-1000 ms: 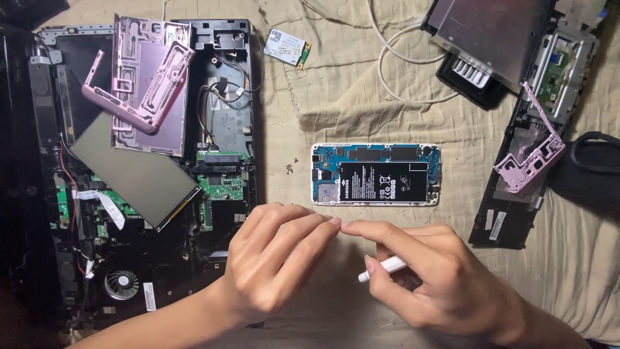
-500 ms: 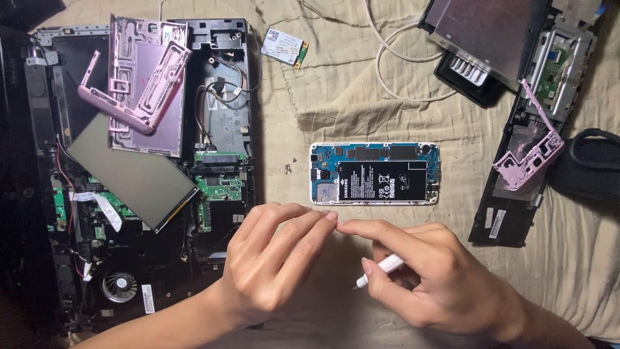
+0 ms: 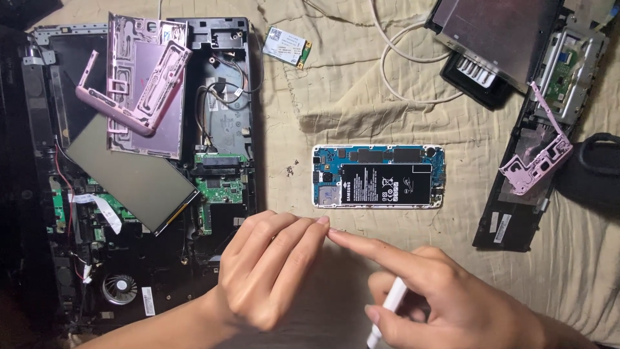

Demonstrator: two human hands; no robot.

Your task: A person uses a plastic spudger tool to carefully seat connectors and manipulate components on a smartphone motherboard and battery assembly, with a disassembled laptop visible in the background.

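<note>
Little change from half a second ago is seen. The opened phone [image 3: 378,176], flat, rectangular, glossy black battery exposed, lies just beyond the hands. The left hand [image 3: 271,274] is held flat, fingers together; a white pen-like tool [image 3: 386,310] is gripped by the right hand [image 3: 445,300], forefinger extended.

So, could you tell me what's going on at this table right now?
A person works over an opened phone lying back-off on a beige cloth. The left hand and the right hand meet at the fingertips just below the phone; the right also holds a white tool. A stripped laptop with pink frames on it lies to the left, more dismantled parts to the right.
</note>
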